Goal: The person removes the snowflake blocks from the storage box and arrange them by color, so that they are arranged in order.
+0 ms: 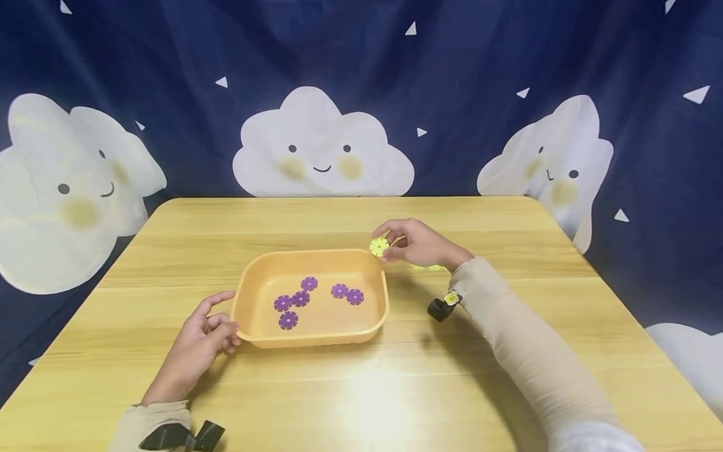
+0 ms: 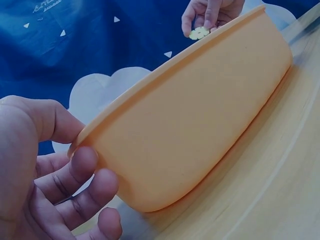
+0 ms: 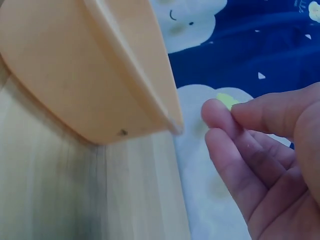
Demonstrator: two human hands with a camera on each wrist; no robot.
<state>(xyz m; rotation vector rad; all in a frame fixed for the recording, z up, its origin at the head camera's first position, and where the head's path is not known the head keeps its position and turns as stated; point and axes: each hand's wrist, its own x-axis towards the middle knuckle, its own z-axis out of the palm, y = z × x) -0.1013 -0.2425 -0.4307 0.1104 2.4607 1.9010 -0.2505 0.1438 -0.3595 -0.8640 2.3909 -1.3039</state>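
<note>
A: Making out any writing?
B: Finding pale lettering (image 2: 47, 6) high on the dark blue curtain (image 1: 452, 63) in the left wrist view, but failing to read it, so small and blurred.
A: Looking at what surface and room?
B: Viewing a light wood-grain table (image 1: 254, 402), shining with glare towards the front and backed by the curtain, printed with smiling white clouds (image 1: 322, 147) and small white triangles (image 1: 411, 29).
A: Holding what?
B: Pinching a notched yellow disc (image 1: 379, 247) in the right hand (image 1: 418, 243), at the far right corner of the orange tray (image 1: 316, 342); gripping the tray's left rim in the curled fingers of the left hand (image 1: 200, 333).
A: Noticing anything else around, or in the way?
B: Counting six notched purple discs (image 1: 300, 298) lying inside the tray. Spotting more yellow pieces (image 1: 437, 268) on the table, partly blocked by the right hand. Seeing black straps (image 1: 440, 311) at both beige sleeves (image 1: 525, 339).
</note>
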